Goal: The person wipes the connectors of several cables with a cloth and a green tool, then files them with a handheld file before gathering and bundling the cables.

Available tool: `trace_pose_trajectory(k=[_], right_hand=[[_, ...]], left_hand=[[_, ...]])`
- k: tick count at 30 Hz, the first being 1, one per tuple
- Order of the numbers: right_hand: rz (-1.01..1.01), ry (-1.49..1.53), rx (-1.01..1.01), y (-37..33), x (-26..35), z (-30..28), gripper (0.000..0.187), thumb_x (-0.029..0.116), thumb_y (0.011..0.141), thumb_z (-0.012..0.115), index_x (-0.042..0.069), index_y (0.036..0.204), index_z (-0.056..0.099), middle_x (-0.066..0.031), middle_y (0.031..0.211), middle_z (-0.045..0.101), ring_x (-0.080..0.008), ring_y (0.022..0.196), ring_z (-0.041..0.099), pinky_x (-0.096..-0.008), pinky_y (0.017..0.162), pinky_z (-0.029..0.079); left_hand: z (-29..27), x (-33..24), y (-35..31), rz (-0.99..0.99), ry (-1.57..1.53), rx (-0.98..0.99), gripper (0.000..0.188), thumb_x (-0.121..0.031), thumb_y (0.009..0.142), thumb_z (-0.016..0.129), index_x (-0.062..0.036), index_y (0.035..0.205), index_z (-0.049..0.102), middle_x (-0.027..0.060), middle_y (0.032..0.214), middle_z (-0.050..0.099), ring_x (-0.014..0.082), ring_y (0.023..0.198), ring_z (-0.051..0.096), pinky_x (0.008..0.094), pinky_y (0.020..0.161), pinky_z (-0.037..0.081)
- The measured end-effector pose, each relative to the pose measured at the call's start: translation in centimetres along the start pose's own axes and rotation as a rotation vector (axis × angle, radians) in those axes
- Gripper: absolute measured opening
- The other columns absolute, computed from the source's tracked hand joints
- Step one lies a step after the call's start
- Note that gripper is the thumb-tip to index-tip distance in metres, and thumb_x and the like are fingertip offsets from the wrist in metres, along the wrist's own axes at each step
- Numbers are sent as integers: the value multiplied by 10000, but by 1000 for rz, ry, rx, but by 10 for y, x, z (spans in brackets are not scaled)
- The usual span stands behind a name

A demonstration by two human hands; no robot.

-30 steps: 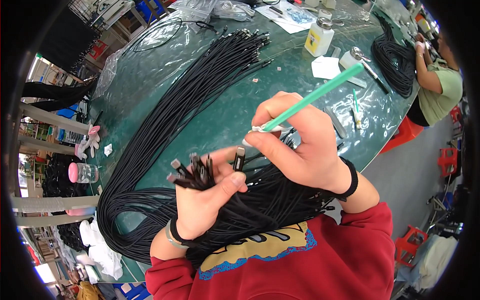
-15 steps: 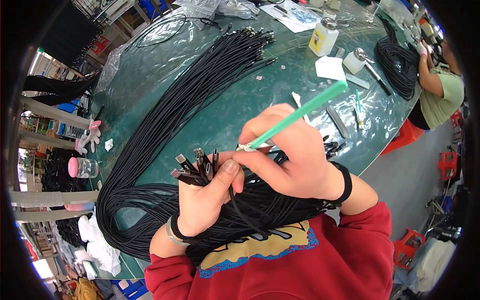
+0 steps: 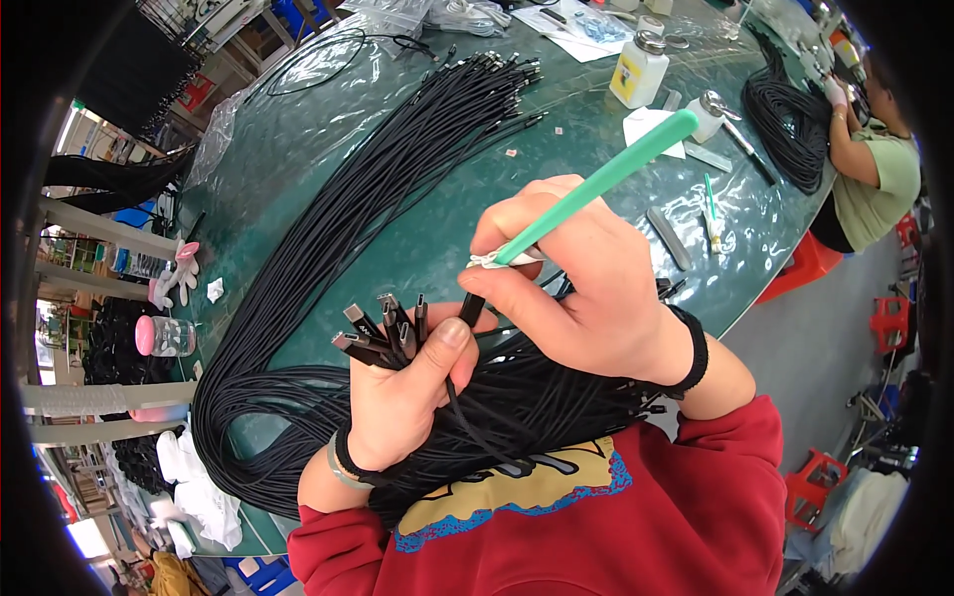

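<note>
My left hand (image 3: 402,402) is closed around several black cables with USB-C plugs (image 3: 386,333), whose metal tips fan out above the fingers. One more black plug (image 3: 471,308) rises between its thumb and forefinger toward my right hand. Closed in a pinch, my right hand (image 3: 596,283) holds a green stick (image 3: 616,174) with white cloth (image 3: 497,259) wrapped round its lower end. The cloth sits at the top of that one plug, whose tip is hidden. A thick bundle of black cables (image 3: 318,233) curves over the table and runs under both hands.
White bottles with metal caps (image 3: 638,74) stand on the green table (image 3: 397,253) at the far right, near a grey flat bar (image 3: 668,238) and another green stick (image 3: 712,204). A pink-lidded jar (image 3: 169,337) is at left. A co-worker (image 3: 879,164) handles coiled cables at right.
My right hand has risen slightly with the stick, which now tilts a little higher. The single plug below the cloth shows more clearly. My left hand has shifted slightly left.
</note>
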State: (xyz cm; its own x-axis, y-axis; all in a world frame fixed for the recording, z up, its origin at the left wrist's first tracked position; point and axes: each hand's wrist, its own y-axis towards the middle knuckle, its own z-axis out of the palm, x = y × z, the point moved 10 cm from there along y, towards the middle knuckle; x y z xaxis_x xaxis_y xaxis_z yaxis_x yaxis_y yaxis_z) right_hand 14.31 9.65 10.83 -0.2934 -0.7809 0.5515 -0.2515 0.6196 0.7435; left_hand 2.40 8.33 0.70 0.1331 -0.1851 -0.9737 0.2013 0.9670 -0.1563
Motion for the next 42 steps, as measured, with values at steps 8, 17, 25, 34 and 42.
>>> trace_pose_trajectory(k=[8,17,25,34,42], right_hand=[[-22,-37,-1,-3,1,-4,181,17,634,674,41,759,545,-34,661,535,-166,572,480,-268,542,369],[-80,-91,-13,1,4,-5,204,3,620,672,46,774,546,-29,660,535,-174,574,478,-268,539,368],[-84,22,49,-4,7,3,208,-9,618,667,47,775,544,-34,669,538,-185,597,476,-284,562,373],[-124,56,-12,-3,8,-9,191,-6,634,659,51,775,543,-38,684,544,-196,594,480,-288,598,365],[23,-12,-4,-2,-8,-11,183,-12,637,654,47,768,542,-36,687,537,-180,591,482,-280,577,367]], left_hand=[[-1,0,0,-14,-7,9,225,-167,862,483,28,918,580,-12,547,481,24,438,349,173,389,238],[-1,0,0,-15,-15,6,236,-183,861,486,28,908,580,-13,541,476,23,434,347,173,389,240],[1,3,2,-59,-63,28,239,-194,863,480,24,883,577,-14,532,462,29,437,352,175,395,252],[14,5,-2,-159,-291,166,241,-193,859,485,33,896,559,-5,533,459,41,432,349,177,403,265],[10,2,1,-115,-244,147,197,-144,817,541,34,900,557,8,560,495,40,444,386,170,396,262]])
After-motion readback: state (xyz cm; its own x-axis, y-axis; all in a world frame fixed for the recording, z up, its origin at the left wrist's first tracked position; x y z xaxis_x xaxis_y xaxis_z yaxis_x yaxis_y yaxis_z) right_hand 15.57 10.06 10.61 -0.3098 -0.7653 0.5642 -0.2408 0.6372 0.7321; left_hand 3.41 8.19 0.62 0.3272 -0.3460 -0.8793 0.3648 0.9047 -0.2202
